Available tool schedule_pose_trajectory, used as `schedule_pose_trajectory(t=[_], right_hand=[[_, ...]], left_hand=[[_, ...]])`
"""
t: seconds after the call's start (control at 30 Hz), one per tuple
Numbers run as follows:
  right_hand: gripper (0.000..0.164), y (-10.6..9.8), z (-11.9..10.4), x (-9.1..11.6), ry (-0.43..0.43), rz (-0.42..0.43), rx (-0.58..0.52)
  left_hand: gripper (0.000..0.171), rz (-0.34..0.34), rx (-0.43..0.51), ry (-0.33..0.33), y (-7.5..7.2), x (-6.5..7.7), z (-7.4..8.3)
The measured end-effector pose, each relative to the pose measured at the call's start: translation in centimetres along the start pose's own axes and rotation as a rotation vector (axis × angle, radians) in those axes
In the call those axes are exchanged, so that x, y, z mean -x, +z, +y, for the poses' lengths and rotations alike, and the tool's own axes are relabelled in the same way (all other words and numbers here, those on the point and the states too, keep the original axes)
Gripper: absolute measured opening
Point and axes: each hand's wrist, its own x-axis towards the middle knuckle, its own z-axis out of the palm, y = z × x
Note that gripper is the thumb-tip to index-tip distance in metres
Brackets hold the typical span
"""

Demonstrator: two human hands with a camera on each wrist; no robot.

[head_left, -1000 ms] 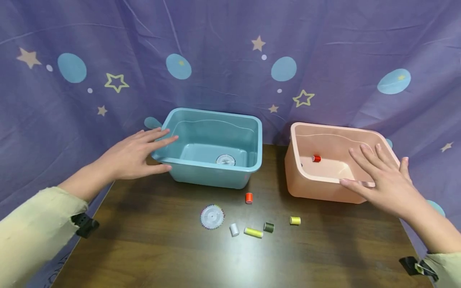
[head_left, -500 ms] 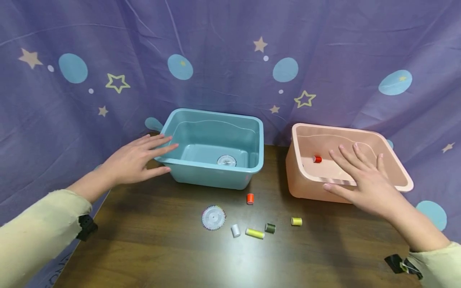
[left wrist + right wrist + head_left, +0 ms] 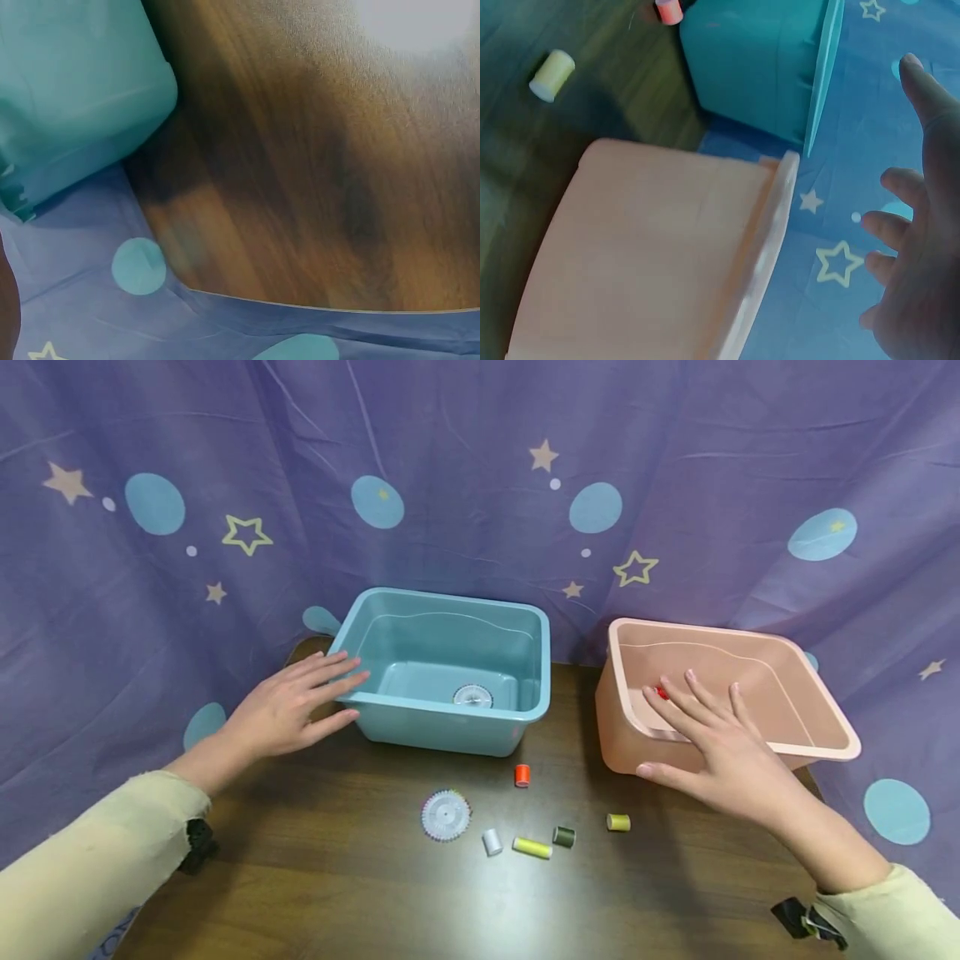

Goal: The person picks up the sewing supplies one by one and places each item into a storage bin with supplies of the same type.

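Your left hand (image 3: 288, 706), fingers flat and spread, holding nothing, touching the smooth blue plastic tub (image 3: 450, 727) at its 9 o'clock, your right hand (image 3: 723, 752), fingers straight, empty, over the shiny pink plastic tub (image 3: 825, 739) at its 7 o'clock, little round thread spools (image 3: 558, 837) on the wooden table (image 3: 315, 877).

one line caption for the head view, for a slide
Open left hand beside a teal plastic tub, open right hand over a peach plastic tub, thread spools on a dark wooden table.

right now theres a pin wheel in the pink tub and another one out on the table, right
Not quite: the head view shows the pin wheel inside the blue tub, not the pink tub. The other pin wheel does lie out on the table.
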Motion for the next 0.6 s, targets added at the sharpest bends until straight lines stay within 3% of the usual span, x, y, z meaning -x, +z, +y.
schedule_pose_trajectory(t=[0.33,0.6], right_hand=[[0.092,2.5,-2.1,-0.4,-0.072,-0.001,-0.019],[0.095,5.1,-3.2,-0.7,-0.09,-0.028,-0.04]], left_hand=[[0.06,0.103,-0.013,0.015,1.7,0.8,0.0],[0.056,0.177,-0.016,0.034,2.4,0.4,0.0]])
